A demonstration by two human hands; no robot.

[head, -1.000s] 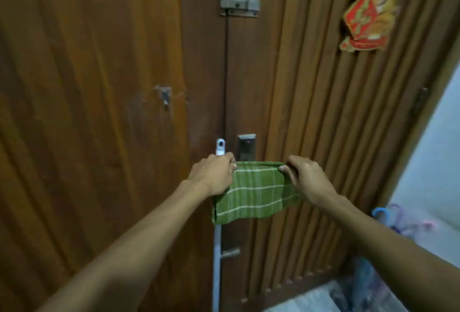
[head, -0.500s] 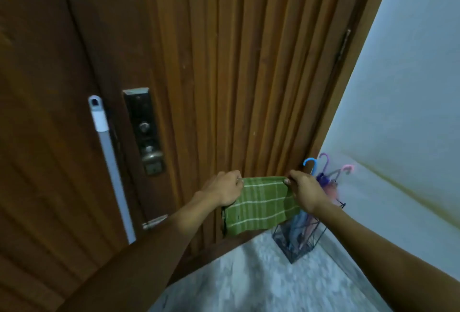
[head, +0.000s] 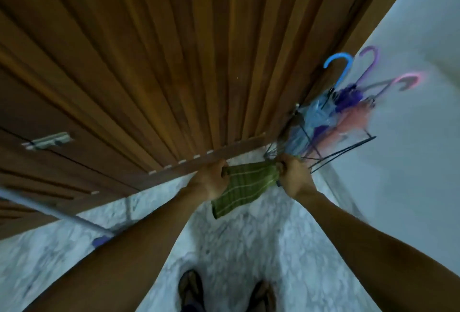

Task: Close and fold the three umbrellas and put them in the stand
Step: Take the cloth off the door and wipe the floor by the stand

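Three closed umbrellas stand in a black wire stand (head: 348, 148) in the corner by the door: one with a blue hooked handle (head: 341, 65), one with a purple handle (head: 370, 59), one with a pink handle (head: 408, 81). My left hand (head: 210, 181) and my right hand (head: 295, 177) each pinch a top corner of a green checked cloth (head: 242, 188), which hangs between them just in front of the stand's lower edge.
A brown slatted wooden door (head: 174, 63) fills the upper left. A pale wall (head: 410, 162) runs along the right. A white pole with a blue end (head: 74, 219) lies slanted at the left. Marble floor (head: 224, 237) and my two sandalled feet (head: 226, 291) are below.
The view has tilted down from the door lock to the floor. Both hands, still holding the cloth, have dropped lower and closer to the umbrella stand.
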